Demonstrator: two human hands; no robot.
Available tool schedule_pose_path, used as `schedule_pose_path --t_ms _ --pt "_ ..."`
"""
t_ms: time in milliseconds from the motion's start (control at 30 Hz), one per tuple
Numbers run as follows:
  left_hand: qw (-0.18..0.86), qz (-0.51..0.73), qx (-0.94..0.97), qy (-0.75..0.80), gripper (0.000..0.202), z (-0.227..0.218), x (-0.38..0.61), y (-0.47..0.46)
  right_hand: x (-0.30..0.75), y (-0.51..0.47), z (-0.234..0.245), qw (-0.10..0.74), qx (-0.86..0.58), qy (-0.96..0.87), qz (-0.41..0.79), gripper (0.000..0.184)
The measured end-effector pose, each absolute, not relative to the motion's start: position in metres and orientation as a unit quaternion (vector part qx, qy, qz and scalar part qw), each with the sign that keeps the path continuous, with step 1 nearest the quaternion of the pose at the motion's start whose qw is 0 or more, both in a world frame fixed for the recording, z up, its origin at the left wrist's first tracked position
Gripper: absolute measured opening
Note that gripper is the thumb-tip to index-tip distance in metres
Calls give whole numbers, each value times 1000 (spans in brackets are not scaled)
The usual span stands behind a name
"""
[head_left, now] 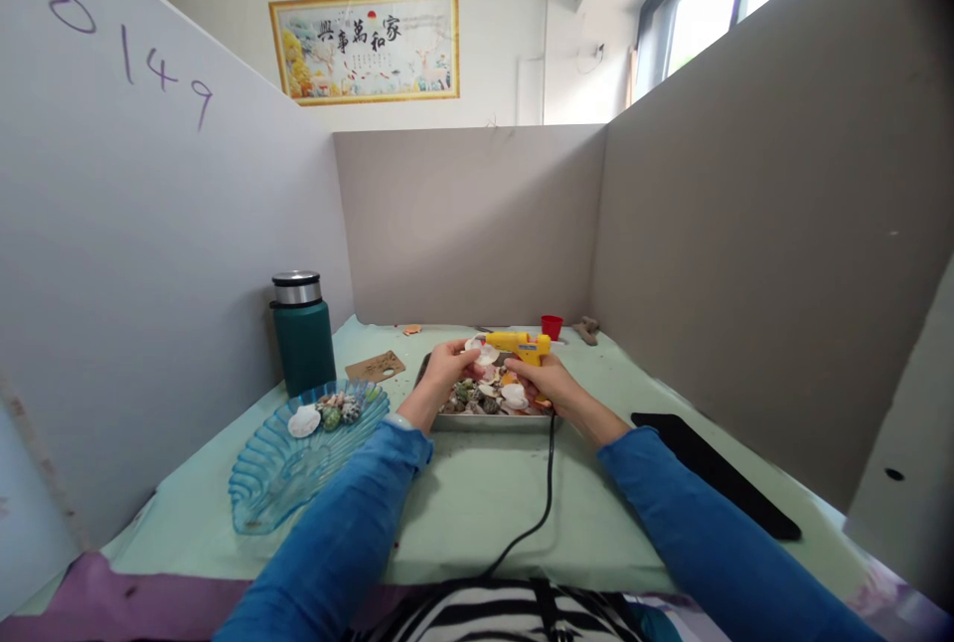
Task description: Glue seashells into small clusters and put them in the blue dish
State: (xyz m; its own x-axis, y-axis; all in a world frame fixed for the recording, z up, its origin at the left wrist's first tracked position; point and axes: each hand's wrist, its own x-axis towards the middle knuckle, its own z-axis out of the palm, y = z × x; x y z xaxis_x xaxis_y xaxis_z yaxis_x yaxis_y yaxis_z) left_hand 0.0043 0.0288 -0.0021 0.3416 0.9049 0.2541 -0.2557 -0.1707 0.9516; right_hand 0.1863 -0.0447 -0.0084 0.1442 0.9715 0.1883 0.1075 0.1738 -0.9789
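Observation:
My right hand (550,382) is closed around the handle of a yellow glue gun (516,344), its nozzle pointing left. A black cord runs from the handle down toward my lap. My left hand (447,372) pinches a white seashell (486,352) right by the nozzle; whether the two touch I cannot tell. Below both hands lies a metal tray (496,422) full of mixed shells (488,397). To the left, a blue clear shell-shaped plate (279,478) carries a white scallop shell (304,420) and several small spiral shells (340,407) along its far side.
A green bottle (302,339) stands behind the plate at the left wall. A brown card (375,367) lies near it. At the back are a red cup (552,327) and a driftwood piece (587,330). A black flat slab (715,475) lies right. Grey partitions (469,225) enclose the table.

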Motion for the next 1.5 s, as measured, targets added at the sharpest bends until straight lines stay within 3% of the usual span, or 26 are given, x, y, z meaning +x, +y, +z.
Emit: schedule_pose_path --t_ms 433,1500 --pt "581 500 577 280 34 -2 5 29 184 -44 -7 607 -489 -503 374 37" --pt "585 501 570 287 33 0 5 27 185 -43 -10 567 -509 -551 340 39"
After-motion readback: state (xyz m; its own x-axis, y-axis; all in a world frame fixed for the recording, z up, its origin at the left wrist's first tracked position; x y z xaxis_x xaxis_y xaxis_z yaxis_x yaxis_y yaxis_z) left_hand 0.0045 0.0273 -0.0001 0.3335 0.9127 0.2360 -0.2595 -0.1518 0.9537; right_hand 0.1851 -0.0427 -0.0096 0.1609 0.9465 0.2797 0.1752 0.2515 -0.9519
